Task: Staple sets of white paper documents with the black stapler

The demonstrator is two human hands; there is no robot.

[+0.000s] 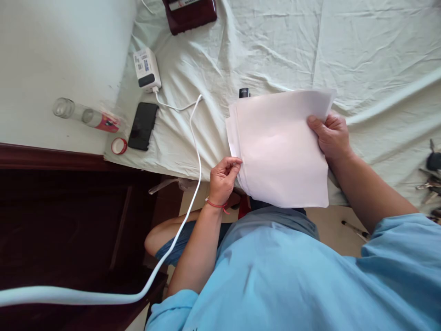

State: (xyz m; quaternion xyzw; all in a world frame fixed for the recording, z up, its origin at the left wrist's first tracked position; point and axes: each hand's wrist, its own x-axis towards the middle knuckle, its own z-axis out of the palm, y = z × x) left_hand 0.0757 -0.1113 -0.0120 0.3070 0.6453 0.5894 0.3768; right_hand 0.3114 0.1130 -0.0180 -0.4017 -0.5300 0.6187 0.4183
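I hold a thin stack of white paper sheets (280,147) in front of me, above the near edge of a bed with a pale green sheet (275,50). My right hand (331,135) grips the stack's right side, thumb on top. My left hand (223,177), with a red string at the wrist, pinches the lower left edge of the sheets between thumb and fingers. A small black object (244,93) peeks out just behind the top edge of the paper.
A black phone (142,125), a white charger block (146,69) with a white cable (196,151), a red bottle cap (119,145) and a lying clear bottle (86,115) sit at left. A dark red box (189,14) lies at top. Keys (430,177) lie at right. Dark wooden furniture (62,211) stands lower left.
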